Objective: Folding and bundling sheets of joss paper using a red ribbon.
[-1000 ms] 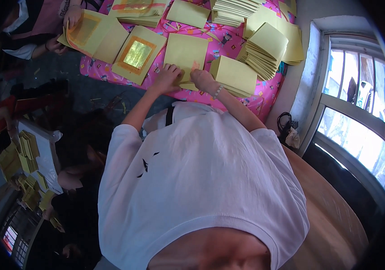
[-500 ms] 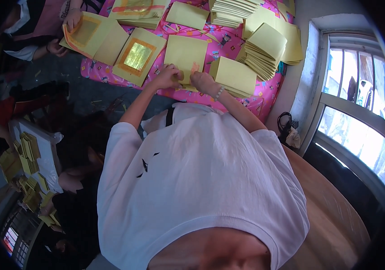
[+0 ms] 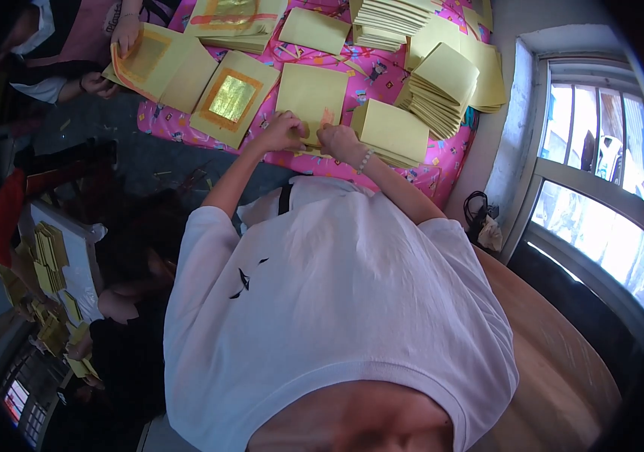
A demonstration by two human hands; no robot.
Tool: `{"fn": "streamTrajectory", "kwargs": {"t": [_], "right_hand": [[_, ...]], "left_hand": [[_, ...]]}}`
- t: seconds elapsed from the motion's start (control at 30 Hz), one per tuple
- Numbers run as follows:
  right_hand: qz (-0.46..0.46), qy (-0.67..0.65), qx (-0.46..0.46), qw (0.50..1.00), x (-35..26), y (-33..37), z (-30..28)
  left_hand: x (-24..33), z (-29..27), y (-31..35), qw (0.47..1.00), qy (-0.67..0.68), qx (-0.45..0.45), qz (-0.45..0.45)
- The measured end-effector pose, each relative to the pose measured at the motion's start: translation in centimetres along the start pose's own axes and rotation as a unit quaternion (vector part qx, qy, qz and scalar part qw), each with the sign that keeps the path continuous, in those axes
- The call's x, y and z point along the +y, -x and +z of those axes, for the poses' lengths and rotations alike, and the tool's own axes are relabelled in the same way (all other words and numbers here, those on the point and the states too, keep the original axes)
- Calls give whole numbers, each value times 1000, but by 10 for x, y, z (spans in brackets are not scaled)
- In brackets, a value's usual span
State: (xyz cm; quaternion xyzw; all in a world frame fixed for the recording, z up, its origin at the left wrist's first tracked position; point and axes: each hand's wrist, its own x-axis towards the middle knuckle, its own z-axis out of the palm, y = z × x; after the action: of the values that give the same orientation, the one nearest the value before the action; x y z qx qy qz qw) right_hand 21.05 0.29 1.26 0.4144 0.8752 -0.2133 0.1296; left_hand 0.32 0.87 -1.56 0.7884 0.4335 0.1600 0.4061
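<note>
A yellow paper sheet [image 3: 312, 89] lies on the table in front of me, with a small orange patch on it by my right fingers. My left hand [image 3: 286, 133] is closed with curled fingers at its near left edge. At its near right edge my right hand [image 3: 341, 142], with a beaded bracelet at the wrist, pinches the paper. What lies under my fingertips is partly hidden. Just right of my right hand rests a low stack of folded yellow paper [image 3: 393, 129]. To the left lies a yellow sheet with a gold foil square [image 3: 234, 99] framed in orange.
A pink patterned cloth [image 3: 158, 120] covers the table. Taller yellow paper stacks [image 3: 446, 79] stand at the far right. At far left another person's hand [image 3: 125, 34] holds a foil-faced sheet [image 3: 150, 62]. More people handle yellow paper at a side table [image 3: 73, 248]. A barred window [image 3: 596, 135] is at right.
Both my hands stay at the sheet's near edge with only slight finger movement. The view has shifted a little. At lower left, a person in red has leaned toward the side table.
</note>
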Motion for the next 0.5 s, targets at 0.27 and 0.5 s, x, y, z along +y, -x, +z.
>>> {"fn": "streamTrajectory", "kwargs": {"t": [0.27, 0.5], "right_hand": [[-2, -17, -18, 1000, 5, -1, -2], [-4, -11, 14, 1000, -4, 4, -4]], "left_hand": [[5, -3, -3, 1000, 3, -25, -9], [1, -4, -1, 1000, 2, -23, -10]]}}
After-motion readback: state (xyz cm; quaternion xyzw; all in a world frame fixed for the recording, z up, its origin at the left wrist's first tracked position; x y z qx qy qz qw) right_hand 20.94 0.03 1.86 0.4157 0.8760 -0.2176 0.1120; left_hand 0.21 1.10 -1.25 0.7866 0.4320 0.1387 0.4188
